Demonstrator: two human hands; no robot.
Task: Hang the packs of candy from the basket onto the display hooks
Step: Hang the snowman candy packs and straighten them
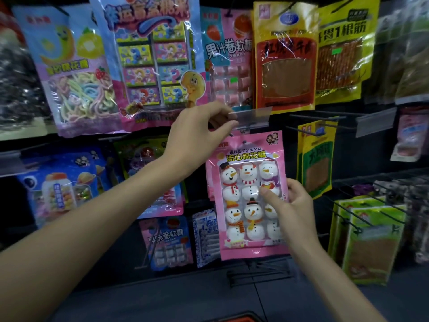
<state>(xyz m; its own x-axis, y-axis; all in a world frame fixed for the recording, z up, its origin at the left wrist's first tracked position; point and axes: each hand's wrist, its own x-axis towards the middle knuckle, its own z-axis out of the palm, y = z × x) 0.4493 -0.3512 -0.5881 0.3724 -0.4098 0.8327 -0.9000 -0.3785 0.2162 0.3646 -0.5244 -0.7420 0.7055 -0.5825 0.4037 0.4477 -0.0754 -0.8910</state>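
Observation:
A pink pack of snowman marshmallows (246, 182) hangs upright in the middle of the display. My right hand (290, 203) grips its right edge, thumb across the front. My left hand (199, 133) is just above the pack's top left corner and pinches the clear price-tag flap (253, 116) at the tip of the display hook. The pack's top edge sits right under that flap; the hook itself is mostly hidden. The rim of a basket (241, 319) shows at the bottom edge.
Packs fill the wall: pastel rope candy (76, 73), a boxed-candy pack (153, 59), red-and-yellow snack packs (286, 56), green packs (369, 240) on the right. Bare black hooks (318, 117) jut out right of the flap. A dark shelf ledge (260, 273) runs below.

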